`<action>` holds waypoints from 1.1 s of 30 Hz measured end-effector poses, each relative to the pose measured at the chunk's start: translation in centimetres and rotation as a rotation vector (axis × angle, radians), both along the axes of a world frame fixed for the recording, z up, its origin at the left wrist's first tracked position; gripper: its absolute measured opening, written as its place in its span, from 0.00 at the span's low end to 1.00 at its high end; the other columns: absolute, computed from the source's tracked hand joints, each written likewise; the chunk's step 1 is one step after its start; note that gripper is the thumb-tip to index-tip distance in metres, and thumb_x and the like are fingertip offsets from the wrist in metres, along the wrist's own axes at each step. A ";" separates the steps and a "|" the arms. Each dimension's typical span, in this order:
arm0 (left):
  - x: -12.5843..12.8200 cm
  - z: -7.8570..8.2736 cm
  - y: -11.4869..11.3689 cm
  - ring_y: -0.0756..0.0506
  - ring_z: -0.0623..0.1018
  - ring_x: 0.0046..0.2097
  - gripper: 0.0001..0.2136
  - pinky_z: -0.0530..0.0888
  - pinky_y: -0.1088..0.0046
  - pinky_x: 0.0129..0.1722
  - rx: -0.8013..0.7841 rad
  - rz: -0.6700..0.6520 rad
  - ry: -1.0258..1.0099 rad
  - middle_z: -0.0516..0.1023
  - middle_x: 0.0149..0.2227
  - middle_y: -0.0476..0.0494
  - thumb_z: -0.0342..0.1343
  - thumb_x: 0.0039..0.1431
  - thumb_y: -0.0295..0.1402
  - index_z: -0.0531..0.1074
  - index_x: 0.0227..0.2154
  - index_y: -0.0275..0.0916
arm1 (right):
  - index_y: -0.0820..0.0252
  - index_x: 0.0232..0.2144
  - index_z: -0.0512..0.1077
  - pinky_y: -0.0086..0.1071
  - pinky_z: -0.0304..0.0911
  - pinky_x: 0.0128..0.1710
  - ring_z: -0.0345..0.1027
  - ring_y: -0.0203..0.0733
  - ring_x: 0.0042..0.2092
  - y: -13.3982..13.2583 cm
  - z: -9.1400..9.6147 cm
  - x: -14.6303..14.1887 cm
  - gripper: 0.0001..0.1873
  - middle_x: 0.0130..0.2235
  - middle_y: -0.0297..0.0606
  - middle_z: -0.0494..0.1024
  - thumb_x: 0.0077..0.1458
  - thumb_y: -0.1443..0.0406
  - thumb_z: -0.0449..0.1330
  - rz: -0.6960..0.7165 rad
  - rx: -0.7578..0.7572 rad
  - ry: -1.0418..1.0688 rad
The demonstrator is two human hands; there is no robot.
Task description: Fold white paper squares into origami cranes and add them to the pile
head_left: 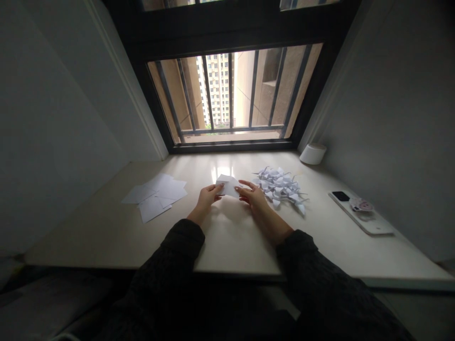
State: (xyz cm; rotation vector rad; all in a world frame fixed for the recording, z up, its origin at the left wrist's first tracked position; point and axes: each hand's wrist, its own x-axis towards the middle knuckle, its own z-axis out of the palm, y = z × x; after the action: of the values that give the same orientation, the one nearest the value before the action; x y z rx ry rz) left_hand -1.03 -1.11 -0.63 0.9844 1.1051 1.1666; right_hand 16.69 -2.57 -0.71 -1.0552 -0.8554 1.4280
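Note:
A folded piece of white paper (pixel 227 183) is held up between my two hands, over the middle of the pale sill. My left hand (pixel 208 198) pinches its left side, thumb on the near face. At the right side, my right hand (pixel 251 193) grips it between thumb and fingers, with the index finger raised along the top. Just beyond my right hand lies a heap of folded paper cranes (pixel 280 185), overlapping one another. Several flat sheets of white paper (pixel 156 193) lie loosely stacked to the left of my left hand.
A white phone (pixel 377 226) with a round grip on its back lies at the right. A small white cylinder (pixel 313 154) stands in the back right corner. The sill (pixel 234 255) ends near my forearms, and a dark-framed window (pixel 231 148) with bars bounds the back.

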 end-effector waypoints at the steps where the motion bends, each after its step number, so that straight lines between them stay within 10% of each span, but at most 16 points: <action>1: 0.1 0.1 -0.1 0.49 0.75 0.31 0.22 0.67 0.73 0.32 -0.004 0.006 -0.006 0.77 0.31 0.42 0.67 0.38 0.46 0.77 0.33 0.34 | 0.58 0.42 0.72 0.25 0.65 0.25 0.68 0.32 0.24 0.0 0.0 0.0 0.32 0.26 0.32 0.77 0.31 0.59 0.73 -0.002 -0.003 -0.002; 21: 0.5 -0.4 -0.4 0.50 0.72 0.33 0.22 0.66 0.73 0.35 0.136 -0.088 0.093 0.77 0.32 0.45 0.65 0.42 0.44 0.77 0.40 0.37 | 0.57 0.41 0.74 0.27 0.63 0.26 0.67 0.33 0.26 0.5 -0.7 -0.1 0.31 0.27 0.32 0.76 0.31 0.57 0.72 -0.061 0.082 0.009; 30: 0.5 -0.4 -0.4 0.46 0.77 0.36 0.45 0.70 0.69 0.40 0.244 -0.008 0.103 0.79 0.33 0.44 0.67 0.40 0.35 0.51 0.62 0.38 | 0.60 0.41 0.74 0.27 0.63 0.27 0.64 0.32 0.25 0.4 -0.6 0.2 0.30 0.20 0.26 0.69 0.32 0.57 0.71 -0.109 0.164 -0.065; 33: 0.4 -0.1 -0.4 0.47 0.77 0.34 0.39 0.70 0.71 0.37 0.287 -0.050 0.197 0.78 0.30 0.46 0.66 0.42 0.36 0.59 0.59 0.39 | 0.61 0.41 0.73 0.28 0.63 0.27 0.64 0.33 0.24 0.3 -0.5 0.1 0.30 0.18 0.25 0.66 0.33 0.56 0.71 -0.103 0.194 -0.123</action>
State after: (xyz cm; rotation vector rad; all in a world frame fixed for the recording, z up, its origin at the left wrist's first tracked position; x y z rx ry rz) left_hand -0.61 -1.53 -0.70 1.3652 1.0781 1.2291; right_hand 16.82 -2.25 -1.18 -1.0318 -0.9925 1.1784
